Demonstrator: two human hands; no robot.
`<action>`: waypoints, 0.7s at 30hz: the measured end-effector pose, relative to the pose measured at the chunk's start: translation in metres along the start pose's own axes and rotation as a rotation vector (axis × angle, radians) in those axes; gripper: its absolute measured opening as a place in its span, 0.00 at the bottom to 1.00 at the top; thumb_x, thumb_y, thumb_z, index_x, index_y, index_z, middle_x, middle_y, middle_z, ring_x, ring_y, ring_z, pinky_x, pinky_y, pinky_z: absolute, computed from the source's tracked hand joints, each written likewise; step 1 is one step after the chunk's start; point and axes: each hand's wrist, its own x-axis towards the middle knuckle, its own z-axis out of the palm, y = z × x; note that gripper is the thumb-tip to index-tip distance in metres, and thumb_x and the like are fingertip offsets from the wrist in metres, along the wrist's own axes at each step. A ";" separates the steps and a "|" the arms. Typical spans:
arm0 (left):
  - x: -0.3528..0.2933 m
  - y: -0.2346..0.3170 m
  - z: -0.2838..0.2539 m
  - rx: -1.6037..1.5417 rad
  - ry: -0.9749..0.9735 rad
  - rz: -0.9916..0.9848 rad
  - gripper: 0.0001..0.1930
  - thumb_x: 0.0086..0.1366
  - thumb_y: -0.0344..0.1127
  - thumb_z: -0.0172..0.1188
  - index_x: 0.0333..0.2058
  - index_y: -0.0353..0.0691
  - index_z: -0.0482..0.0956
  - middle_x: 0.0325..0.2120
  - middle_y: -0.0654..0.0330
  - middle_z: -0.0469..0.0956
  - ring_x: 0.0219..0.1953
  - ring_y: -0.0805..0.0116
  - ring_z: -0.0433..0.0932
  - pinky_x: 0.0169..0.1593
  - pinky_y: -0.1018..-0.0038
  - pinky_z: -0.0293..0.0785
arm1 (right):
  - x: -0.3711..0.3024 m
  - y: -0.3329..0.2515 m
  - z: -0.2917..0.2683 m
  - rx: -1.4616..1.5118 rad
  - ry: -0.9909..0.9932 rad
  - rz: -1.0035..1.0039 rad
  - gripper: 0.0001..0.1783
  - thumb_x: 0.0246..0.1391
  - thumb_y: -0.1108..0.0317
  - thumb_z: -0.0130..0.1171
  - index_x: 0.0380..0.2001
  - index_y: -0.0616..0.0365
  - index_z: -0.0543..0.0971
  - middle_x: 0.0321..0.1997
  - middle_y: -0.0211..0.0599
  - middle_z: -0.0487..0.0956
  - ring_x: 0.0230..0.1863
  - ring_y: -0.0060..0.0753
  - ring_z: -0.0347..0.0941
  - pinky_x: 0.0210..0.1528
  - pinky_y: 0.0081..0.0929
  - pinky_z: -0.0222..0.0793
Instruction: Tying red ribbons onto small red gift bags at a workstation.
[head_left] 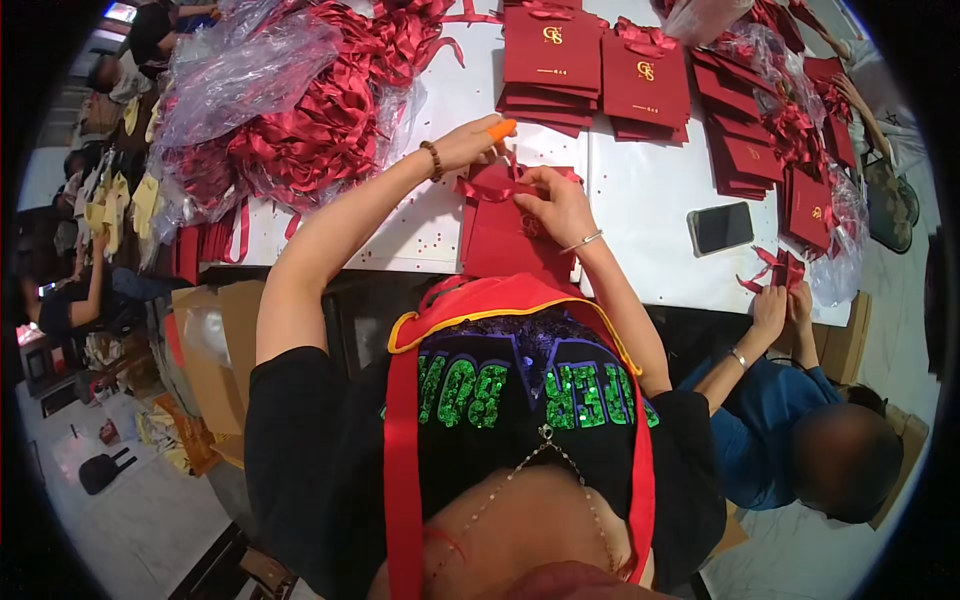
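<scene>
Here, gold-lettered red bag (492,238), ribbon (488,189) pinched in right hand (562,207), grip of left hand (467,148) unclear

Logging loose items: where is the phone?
In the head view's right half, the phone lies on the white table between the right hand and a red stack.

A white table (640,235) stands on pale, seemingly marbled floor (130,535).

We count one black phone (722,229), one orange finger cover (502,130), one beaded bracelet (431,160), one necklace (546,432); overlapping red bags (500,238) we cannot count.
</scene>
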 end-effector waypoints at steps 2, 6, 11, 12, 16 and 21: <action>-0.012 0.006 -0.012 -0.089 -0.044 0.055 0.23 0.65 0.54 0.38 0.51 0.45 0.62 0.30 0.68 0.69 0.31 0.78 0.68 0.35 0.82 0.64 | 0.011 -0.003 -0.002 0.004 0.035 -0.004 0.14 0.42 0.63 0.62 0.33 0.56 0.76 0.27 0.42 0.78 0.31 0.41 0.76 0.33 0.31 0.69; -0.041 -0.013 -0.012 -0.207 -0.083 0.103 0.21 0.63 0.42 0.49 0.52 0.41 0.61 0.37 0.61 0.71 0.33 0.75 0.72 0.32 0.79 0.70 | 0.013 -0.006 0.001 -0.124 0.058 -0.041 0.14 0.44 0.62 0.60 0.35 0.53 0.77 0.29 0.42 0.78 0.31 0.44 0.75 0.33 0.33 0.69; -0.057 -0.061 0.004 0.350 0.097 0.469 0.09 0.54 0.39 0.60 0.26 0.40 0.76 0.39 0.56 0.70 0.42 0.63 0.68 0.47 0.71 0.63 | 0.002 -0.009 0.009 -0.366 0.045 -0.227 0.11 0.45 0.66 0.57 0.35 0.52 0.78 0.32 0.39 0.78 0.33 0.38 0.75 0.34 0.29 0.69; -0.058 -0.066 0.010 0.408 0.234 0.519 0.10 0.53 0.40 0.60 0.23 0.39 0.74 0.38 0.54 0.71 0.42 0.60 0.68 0.47 0.69 0.63 | -0.001 -0.005 0.008 -0.393 0.051 -0.230 0.10 0.44 0.66 0.58 0.34 0.50 0.79 0.31 0.39 0.78 0.32 0.40 0.74 0.34 0.30 0.69; -0.092 -0.044 0.015 0.679 0.347 0.445 0.14 0.51 0.45 0.61 0.22 0.41 0.72 0.23 0.59 0.72 0.30 0.60 0.71 0.37 0.68 0.63 | -0.011 -0.005 0.011 -0.443 0.021 -0.237 0.07 0.44 0.64 0.58 0.30 0.48 0.79 0.26 0.36 0.76 0.29 0.39 0.73 0.31 0.32 0.66; -0.138 -0.030 -0.005 0.302 0.271 0.220 0.15 0.54 0.41 0.62 0.38 0.42 0.74 0.18 0.67 0.69 0.22 0.78 0.69 0.25 0.79 0.63 | -0.006 0.001 0.015 -0.368 0.040 -0.246 0.06 0.44 0.63 0.58 0.29 0.46 0.80 0.26 0.35 0.77 0.30 0.38 0.73 0.31 0.34 0.61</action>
